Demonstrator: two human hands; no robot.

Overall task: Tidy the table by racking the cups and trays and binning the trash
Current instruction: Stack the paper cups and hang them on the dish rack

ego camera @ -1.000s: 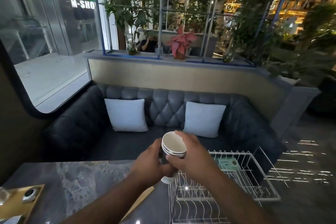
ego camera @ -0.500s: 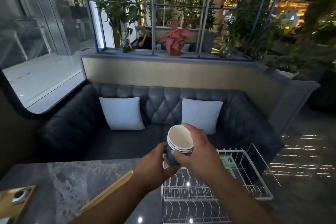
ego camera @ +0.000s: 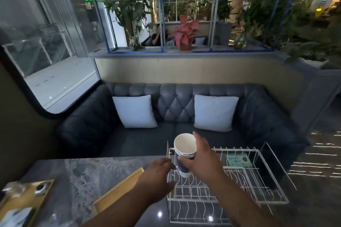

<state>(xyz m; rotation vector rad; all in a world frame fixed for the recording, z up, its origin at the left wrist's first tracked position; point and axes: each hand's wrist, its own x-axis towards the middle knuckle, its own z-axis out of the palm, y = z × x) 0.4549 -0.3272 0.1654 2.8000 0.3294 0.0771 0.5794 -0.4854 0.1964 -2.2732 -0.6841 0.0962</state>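
Observation:
A stack of nested paper cups [ego camera: 185, 150], white inside with dark blue walls, hangs above the left end of the white wire rack [ego camera: 258, 195]. My right hand [ego camera: 203, 160] grips the stack from its right side, fingers wrapped around the wall. My left hand [ego camera: 156, 177] is just left of the stack's base with loosely bent fingers, and I cannot tell whether it touches the cups. A wooden tray [ego camera: 118, 192] lies under my left forearm. A second tray [ego camera: 22, 206] with small items sits at the table's near left.
The rack stands on the right end of the grey marble table [ego camera: 77, 175], with a green card [ego camera: 238, 159] lying in its far part. Behind the table is a dark tufted sofa [ego camera: 175, 105] with two white cushions. Floor lies to the right.
The cup stack has moved slightly down and right over the rack. My left hand has slipped off the stack's base and now sits beside it. The view has tilted, showing more of the table.

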